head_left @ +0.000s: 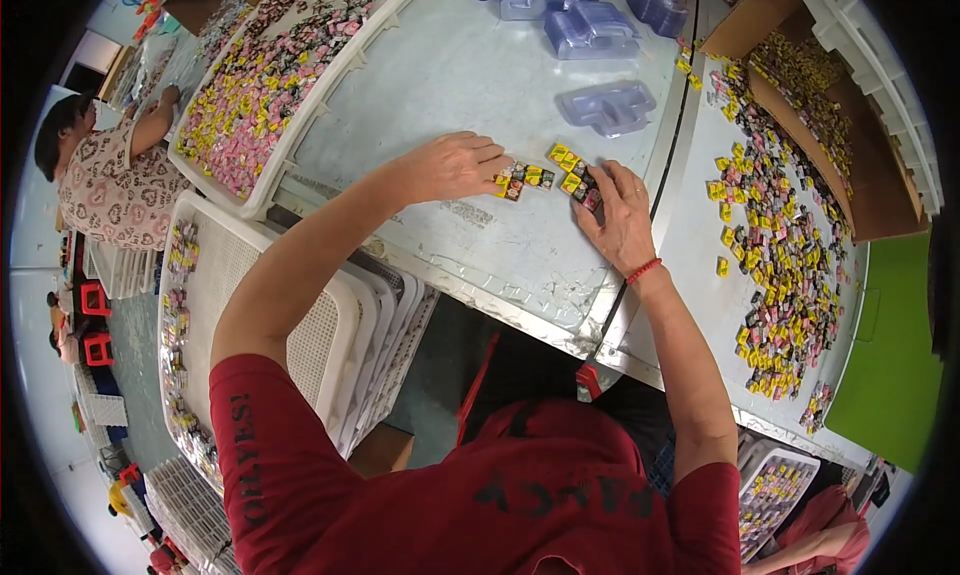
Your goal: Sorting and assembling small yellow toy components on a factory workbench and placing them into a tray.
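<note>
My left hand (450, 167) is closed, its curled fingertips at the left end of a small cluster of wrapped cubes (533, 176) in yellow, black and brownish red. Across a narrow gap lies a second group of wrapped cubes (567, 163), mostly yellow and black. The thumb and fingers of my right hand (622, 225) close around the near right end of that group, at a dark pink cube. A red bead bracelet circles my right wrist. Both groups rest on the pale tabletop (400, 105); my fingers partly cover them.
Beyond my hands sits a clear plastic blister tray (608, 109), with more stacked trays (590, 30) behind. Loose wrapped cubes (775, 275) spread at right beside a cardboard box (840, 115). A large white bin (330, 85) of cubes stands left, near a co-worker (115, 180) and stacked crates (345, 345).
</note>
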A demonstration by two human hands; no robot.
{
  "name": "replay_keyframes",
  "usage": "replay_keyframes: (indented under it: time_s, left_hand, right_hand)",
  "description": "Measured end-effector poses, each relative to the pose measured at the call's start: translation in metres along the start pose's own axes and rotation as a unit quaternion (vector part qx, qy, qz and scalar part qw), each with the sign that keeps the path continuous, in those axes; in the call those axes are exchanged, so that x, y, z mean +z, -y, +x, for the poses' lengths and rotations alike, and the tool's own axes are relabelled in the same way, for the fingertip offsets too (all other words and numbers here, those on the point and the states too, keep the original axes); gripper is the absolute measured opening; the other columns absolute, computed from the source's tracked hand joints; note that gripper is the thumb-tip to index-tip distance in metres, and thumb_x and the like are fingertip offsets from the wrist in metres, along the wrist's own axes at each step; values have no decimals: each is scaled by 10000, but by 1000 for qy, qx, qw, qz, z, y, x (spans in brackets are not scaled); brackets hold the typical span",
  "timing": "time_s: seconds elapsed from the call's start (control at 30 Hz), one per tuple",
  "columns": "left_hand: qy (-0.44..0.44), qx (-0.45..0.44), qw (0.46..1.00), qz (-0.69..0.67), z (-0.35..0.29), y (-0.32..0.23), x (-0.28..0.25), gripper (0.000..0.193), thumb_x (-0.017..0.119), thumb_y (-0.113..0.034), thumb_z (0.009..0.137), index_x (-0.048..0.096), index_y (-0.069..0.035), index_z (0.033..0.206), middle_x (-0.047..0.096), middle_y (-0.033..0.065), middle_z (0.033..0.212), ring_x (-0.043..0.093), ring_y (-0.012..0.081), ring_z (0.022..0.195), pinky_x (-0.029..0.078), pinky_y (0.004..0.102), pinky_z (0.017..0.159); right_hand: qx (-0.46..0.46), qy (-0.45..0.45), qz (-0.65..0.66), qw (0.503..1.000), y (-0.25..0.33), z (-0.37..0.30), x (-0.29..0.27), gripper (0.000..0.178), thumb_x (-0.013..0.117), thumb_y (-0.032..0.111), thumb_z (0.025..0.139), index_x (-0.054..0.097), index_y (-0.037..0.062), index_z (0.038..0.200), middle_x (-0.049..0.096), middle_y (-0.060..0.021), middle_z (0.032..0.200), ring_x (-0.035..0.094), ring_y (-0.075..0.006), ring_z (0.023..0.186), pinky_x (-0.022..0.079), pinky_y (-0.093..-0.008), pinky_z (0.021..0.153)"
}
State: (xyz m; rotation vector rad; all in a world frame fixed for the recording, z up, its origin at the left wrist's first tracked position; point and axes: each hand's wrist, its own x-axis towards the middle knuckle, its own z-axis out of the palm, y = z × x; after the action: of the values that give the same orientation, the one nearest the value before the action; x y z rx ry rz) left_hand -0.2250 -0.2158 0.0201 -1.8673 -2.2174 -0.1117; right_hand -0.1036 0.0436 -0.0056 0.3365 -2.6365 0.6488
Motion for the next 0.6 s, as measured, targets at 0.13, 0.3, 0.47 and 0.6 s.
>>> replay_keyframes:
  time_s: [0.13,0.3,0.47,0.6]
  left_hand:
    - [-22,-17,999,-30,-2,-2,-1,367,637,-332,800,567,-57,1033,585,59,951,578,202,905,481,333,806]
    - [-27,-8,999,-28,-2,-1,-2,378,647,-342,788,568,-77,1044,575,49,943,573,200,905,472,329,818]
    - [-29,-16,999,-31,-2,-2,-4,376,651,-345,784,581,-97,1059,574,50,926,575,194,910,467,332,828]
    - [-19,-24,998,-54,-1,-1,-2,383,662,-340,774,598,-97,1064,584,53,928,580,202,921,463,333,834]
  right_hand:
    - [-2,-3,-5,1000,-1,-1,1,477,698,190,757,563,10,1178,503,-204,1221,478,-373,1131,379,-436,995]
    - [4,1,-6,1000,0,-1,1,476,697,189,757,563,9,1177,503,-201,1228,475,-372,1139,375,-438,1002]
    - [7,1,-8,1000,1,-1,1,474,697,189,758,563,10,1176,501,-198,1235,472,-370,1147,373,-437,1005]
    - [5,-1,-13,1000,2,-1,0,473,693,185,762,560,12,1181,500,-194,1239,472,-368,1145,375,-433,1004]
